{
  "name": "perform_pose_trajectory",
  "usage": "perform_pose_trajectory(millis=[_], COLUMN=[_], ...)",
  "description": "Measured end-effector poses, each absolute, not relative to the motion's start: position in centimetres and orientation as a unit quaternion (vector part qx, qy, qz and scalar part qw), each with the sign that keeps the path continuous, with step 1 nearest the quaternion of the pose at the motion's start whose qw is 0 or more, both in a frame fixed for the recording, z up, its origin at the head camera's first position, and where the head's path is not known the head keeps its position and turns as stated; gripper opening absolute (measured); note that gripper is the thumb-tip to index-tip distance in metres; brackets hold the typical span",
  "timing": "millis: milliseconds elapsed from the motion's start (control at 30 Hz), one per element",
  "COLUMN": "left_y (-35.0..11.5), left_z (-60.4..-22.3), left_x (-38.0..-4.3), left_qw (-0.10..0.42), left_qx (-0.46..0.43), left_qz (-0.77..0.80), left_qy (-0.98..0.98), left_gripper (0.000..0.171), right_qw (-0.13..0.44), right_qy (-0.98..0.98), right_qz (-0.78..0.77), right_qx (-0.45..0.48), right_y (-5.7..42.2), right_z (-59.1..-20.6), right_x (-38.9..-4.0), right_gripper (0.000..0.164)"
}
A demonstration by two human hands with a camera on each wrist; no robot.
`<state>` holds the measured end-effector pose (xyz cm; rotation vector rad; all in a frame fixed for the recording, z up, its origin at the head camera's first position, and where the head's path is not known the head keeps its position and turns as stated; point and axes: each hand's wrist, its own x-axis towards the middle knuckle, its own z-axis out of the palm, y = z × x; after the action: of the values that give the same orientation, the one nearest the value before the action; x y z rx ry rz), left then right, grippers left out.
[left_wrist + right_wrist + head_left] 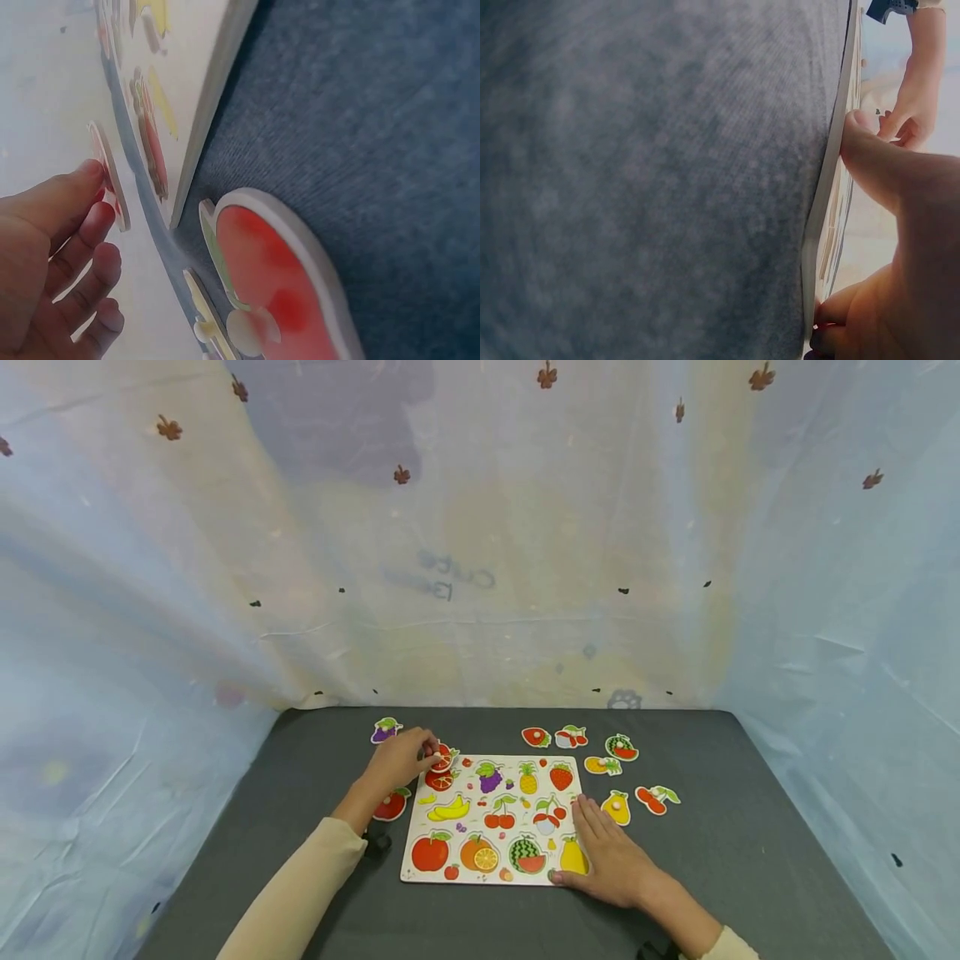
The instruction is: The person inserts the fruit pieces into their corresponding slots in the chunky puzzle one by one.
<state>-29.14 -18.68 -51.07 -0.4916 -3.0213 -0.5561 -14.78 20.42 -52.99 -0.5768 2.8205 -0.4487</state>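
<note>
My left hand (396, 762) pinches a red citrus-slice puzzle piece (446, 757) between thumb and fingertips, raised over the top left corner of the white fruit puzzle board (468, 825). In the left wrist view, the piece (111, 180) is seen edge-on and the other fingers are loosely bent. A printed red citrus shape (439, 780) shows on the board just below the piece. My right hand (611, 858) rests along the board's right side, fingers straight against the edge and thumb at the lower right corner, partly covering the pear picture (573, 855).
Left of the board lie a red apple piece (389, 807) with a knob and a grape piece (384, 732). Beyond and right of it are strawberry (536, 737), watermelon (622, 747), pineapple (602, 766), pear (617, 808) and cherry (652, 802) pieces. A patterned curtain (480, 652) closes off the dark table.
</note>
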Motion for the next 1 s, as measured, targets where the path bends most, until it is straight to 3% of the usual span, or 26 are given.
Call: perform_pose_trajectory(millis=[1000], left_y=[-18.3], left_z=[-51.7], left_x=[-27.5], left_qw=[0.007], left_qx=[-0.183], left_qz=[-0.148], left_qy=[-0.972], left_gripper=[0.020], right_qw=[0.115], right_qy=[0.962], right_qz=[-0.156], right_qx=[-0.194], right_y=[20.3], right_z=[-52.8], right_x=[-14.7], right_gripper=[0.124])
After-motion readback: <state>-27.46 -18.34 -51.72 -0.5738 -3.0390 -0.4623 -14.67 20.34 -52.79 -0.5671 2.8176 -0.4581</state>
